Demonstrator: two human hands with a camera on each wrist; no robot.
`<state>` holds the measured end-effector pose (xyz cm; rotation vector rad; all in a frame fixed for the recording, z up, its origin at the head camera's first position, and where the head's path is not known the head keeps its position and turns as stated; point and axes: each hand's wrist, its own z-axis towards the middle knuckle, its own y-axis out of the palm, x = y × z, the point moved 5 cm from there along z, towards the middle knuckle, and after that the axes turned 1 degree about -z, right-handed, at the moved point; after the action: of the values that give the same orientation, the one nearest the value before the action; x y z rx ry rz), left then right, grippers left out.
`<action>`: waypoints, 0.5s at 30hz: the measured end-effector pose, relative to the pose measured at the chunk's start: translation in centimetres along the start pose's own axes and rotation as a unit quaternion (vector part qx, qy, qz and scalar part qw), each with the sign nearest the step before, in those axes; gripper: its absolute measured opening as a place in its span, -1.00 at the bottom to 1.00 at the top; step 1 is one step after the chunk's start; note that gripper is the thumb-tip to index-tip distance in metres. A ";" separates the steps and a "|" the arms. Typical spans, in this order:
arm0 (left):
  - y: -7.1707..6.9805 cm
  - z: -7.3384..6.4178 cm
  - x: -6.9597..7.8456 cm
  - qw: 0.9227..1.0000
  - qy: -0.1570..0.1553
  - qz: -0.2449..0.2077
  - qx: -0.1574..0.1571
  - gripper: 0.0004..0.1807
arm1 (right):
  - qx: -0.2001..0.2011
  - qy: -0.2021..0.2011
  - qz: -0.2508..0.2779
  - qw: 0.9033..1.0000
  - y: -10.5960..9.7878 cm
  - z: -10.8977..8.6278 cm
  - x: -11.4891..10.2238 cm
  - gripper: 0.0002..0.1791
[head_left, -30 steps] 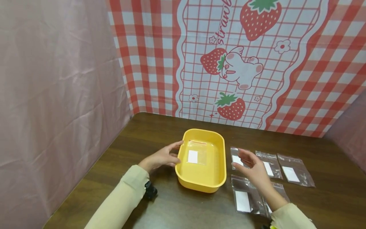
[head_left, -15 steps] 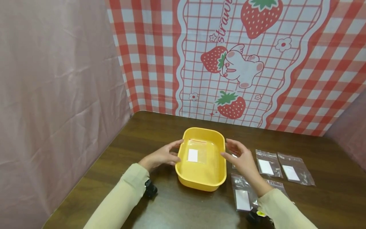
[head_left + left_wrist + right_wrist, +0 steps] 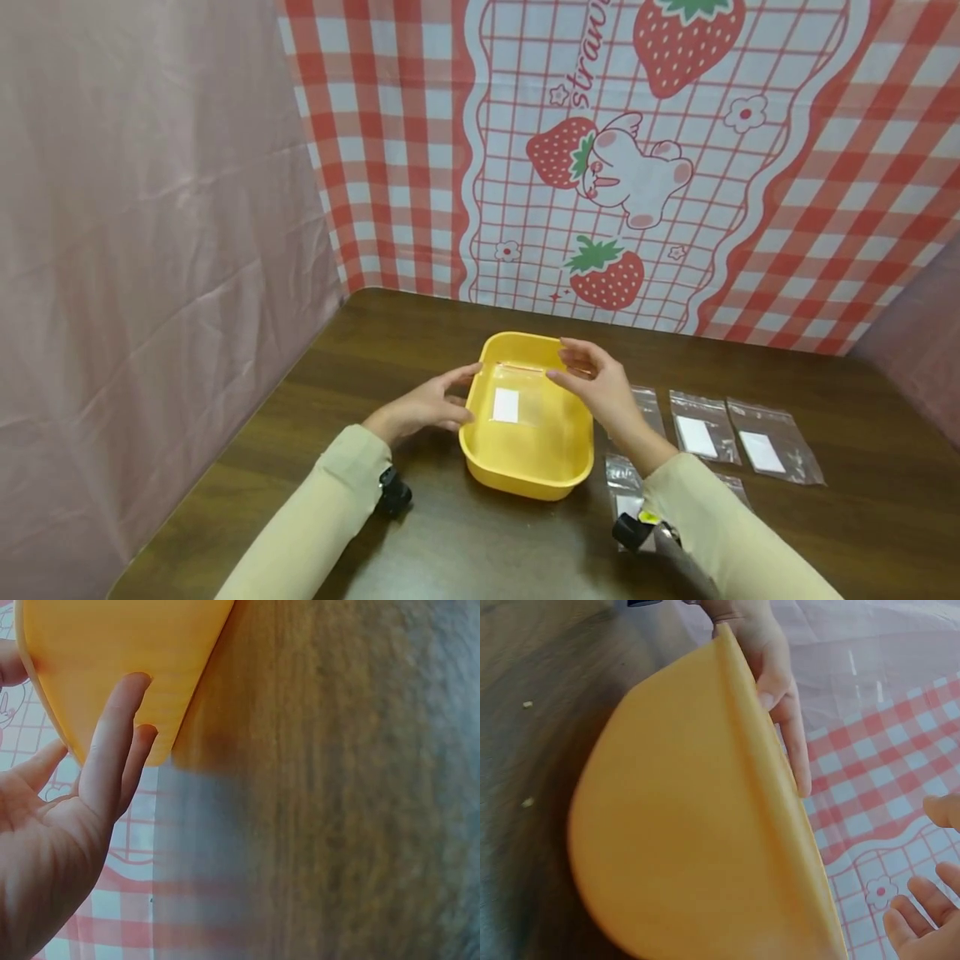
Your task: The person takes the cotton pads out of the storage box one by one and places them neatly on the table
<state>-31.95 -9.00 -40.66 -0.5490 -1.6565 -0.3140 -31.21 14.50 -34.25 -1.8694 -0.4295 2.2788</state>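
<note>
A yellow plastic basin (image 3: 551, 454) stands on the table, with a clear zip bag (image 3: 528, 392) lying flat inside; a white label shows on the bag. My left hand (image 3: 423, 410) rests against the basin's left side, thumb and fingertips at the rim. In the left wrist view, the fingers of that left hand (image 3: 60, 832) lie along the outer wall, mostly straight. Over the basin's back right rim hovers my right hand (image 3: 606, 396), fingers spread and lightly bent, nothing between them. In the right wrist view the right hand (image 3: 930, 922) also holds nothing.
Right of the basin lie several clear zip bags with white labels, such as the middle bag (image 3: 701, 425) and the far-right bag (image 3: 776, 442); my right forearm partly covers others. A strawberry-patterned cloth (image 3: 585, 167) hangs behind the table, and a pink curtain (image 3: 165, 250) on the left.
My right hand has moved left from above the bags to over the basin's right rim. The left hand, the basin and the bag in it stay put.
</note>
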 end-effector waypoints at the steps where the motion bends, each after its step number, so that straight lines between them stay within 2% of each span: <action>1: 0.0 0.0 0.0 1.000 0.000 0.001 0.000 -0.10 | -0.002 0.004 0.002 1.000 0.2 0.3 -0.1 -0.38; 8: 0.0 0.0 0.1 1.000 -0.003 0.008 0.005 -0.11 | -0.004 0.049 0.023 0.999 1.1 2.5 -0.6 -0.39; 15: 0.0 0.1 0.0 1.000 -0.007 0.007 0.002 -0.12 | 0.002 0.072 0.035 0.997 2.1 4.7 -0.5 -0.38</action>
<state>-32.04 -8.89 -40.65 -0.5604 -1.6655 -0.2969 -35.59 11.75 -33.60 -2.0596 -0.3430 2.1664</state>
